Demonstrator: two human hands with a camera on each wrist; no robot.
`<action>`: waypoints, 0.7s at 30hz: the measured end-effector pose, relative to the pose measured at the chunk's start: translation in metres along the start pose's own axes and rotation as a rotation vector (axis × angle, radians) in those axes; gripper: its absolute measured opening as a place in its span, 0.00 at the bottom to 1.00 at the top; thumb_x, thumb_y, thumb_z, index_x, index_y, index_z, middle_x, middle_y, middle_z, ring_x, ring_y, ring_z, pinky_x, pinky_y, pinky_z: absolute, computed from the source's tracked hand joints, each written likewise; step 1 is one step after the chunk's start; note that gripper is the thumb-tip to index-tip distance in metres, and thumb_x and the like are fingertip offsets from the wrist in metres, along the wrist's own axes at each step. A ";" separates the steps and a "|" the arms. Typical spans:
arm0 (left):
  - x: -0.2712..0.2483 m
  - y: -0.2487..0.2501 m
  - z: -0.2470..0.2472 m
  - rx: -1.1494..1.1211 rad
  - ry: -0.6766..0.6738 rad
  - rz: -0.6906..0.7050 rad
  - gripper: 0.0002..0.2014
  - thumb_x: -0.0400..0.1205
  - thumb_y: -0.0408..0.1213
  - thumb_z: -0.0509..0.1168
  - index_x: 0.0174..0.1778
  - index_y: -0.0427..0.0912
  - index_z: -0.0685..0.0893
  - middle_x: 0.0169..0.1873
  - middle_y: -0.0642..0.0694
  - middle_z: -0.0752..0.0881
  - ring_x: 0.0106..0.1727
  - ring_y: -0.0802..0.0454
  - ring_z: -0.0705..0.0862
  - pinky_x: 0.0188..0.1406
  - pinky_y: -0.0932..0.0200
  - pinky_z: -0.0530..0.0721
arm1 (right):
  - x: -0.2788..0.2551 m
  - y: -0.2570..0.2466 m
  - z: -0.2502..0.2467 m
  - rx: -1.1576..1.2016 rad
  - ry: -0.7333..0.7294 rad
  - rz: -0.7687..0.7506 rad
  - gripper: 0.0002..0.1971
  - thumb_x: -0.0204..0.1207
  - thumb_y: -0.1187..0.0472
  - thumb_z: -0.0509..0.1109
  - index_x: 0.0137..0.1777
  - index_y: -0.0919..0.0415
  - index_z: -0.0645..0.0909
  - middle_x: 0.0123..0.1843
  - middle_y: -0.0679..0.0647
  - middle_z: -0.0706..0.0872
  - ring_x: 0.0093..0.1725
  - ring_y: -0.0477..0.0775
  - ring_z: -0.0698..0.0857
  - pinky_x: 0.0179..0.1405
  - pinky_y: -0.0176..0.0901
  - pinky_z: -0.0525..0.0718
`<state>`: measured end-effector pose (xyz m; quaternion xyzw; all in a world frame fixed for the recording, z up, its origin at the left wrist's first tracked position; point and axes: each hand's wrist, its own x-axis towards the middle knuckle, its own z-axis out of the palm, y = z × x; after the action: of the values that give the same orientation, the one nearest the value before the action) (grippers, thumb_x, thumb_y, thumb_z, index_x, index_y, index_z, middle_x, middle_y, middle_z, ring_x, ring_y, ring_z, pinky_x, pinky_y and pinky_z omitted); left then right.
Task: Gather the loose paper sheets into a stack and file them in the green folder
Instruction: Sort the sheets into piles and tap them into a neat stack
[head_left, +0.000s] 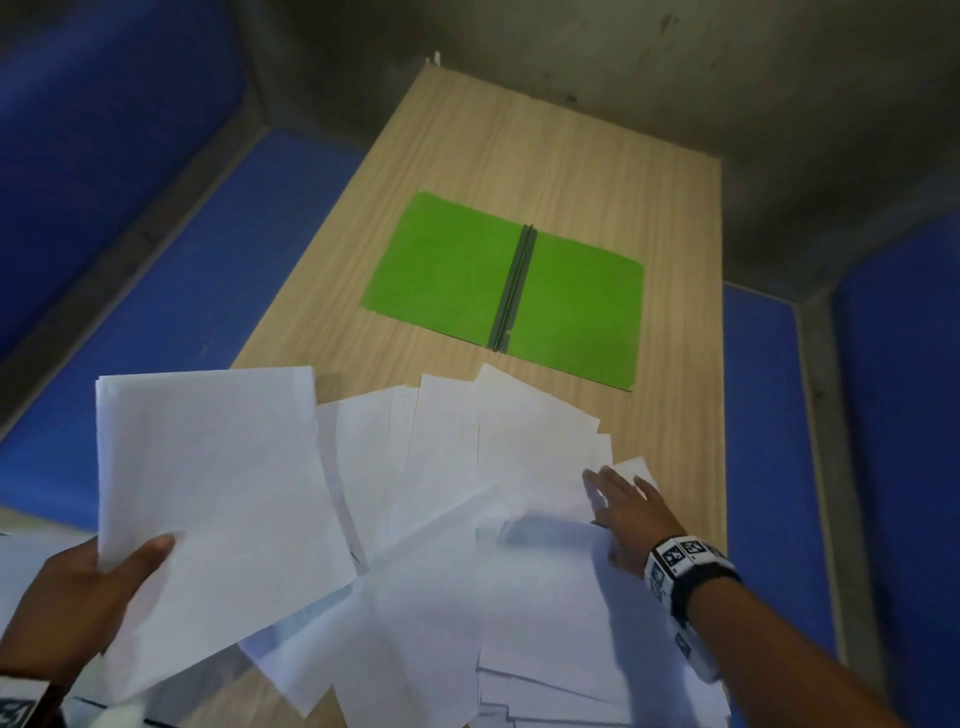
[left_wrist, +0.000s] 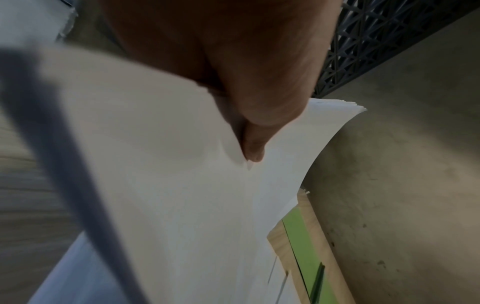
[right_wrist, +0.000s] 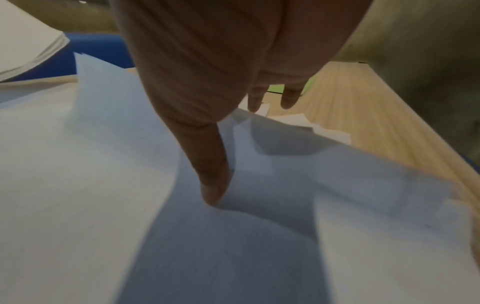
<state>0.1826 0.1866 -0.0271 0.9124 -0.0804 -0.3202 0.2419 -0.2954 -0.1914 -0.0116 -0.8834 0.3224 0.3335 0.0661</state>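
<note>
The green folder (head_left: 506, 288) lies open and flat in the middle of the wooden table (head_left: 597, 182); a strip of it shows as the folder (left_wrist: 303, 253) in the left wrist view. Several loose white sheets (head_left: 447, 467) lie fanned over the table's near half. My left hand (head_left: 98, 577) holds a stack of sheets (head_left: 208, 493) raised at the near left, thumb on top; the same stack (left_wrist: 182, 195) fills the left wrist view under my thumb (left_wrist: 254, 152). My right hand (head_left: 621, 512) lies with straight fingers on the sheets at the right, its thumb (right_wrist: 211, 185) pressing into a sheet (right_wrist: 233, 246).
Blue padded panels (head_left: 156, 249) flank the table on the left and right. A grey concrete wall (head_left: 675, 67) stands behind its far edge. Bare wood shows around the folder and along the right edge (right_wrist: 376, 127).
</note>
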 end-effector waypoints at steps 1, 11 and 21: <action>0.000 -0.004 0.000 -0.007 -0.027 0.038 0.32 0.73 0.70 0.72 0.53 0.42 0.89 0.42 0.33 0.92 0.44 0.29 0.90 0.42 0.40 0.90 | 0.003 -0.002 -0.002 -0.015 -0.005 -0.005 0.23 0.71 0.57 0.70 0.68 0.50 0.81 0.87 0.51 0.44 0.86 0.54 0.43 0.83 0.59 0.43; -0.077 0.094 0.019 -0.101 -0.085 0.157 0.14 0.84 0.46 0.73 0.46 0.37 0.90 0.32 0.36 0.91 0.32 0.34 0.87 0.29 0.50 0.80 | 0.019 -0.008 -0.015 -0.105 -0.043 -0.145 0.23 0.64 0.58 0.73 0.62 0.47 0.85 0.75 0.53 0.68 0.74 0.62 0.66 0.79 0.56 0.55; -0.094 0.106 0.044 -0.055 -0.186 0.220 0.15 0.83 0.48 0.73 0.40 0.39 0.91 0.23 0.39 0.91 0.26 0.34 0.87 0.26 0.52 0.80 | -0.009 -0.001 -0.012 0.103 -0.179 -0.127 0.12 0.72 0.65 0.64 0.36 0.45 0.78 0.39 0.44 0.79 0.46 0.58 0.81 0.32 0.36 0.68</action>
<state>0.0826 0.1053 0.0461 0.8576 -0.1930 -0.3769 0.2920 -0.2933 -0.1895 0.0029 -0.8643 0.2755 0.3889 0.1609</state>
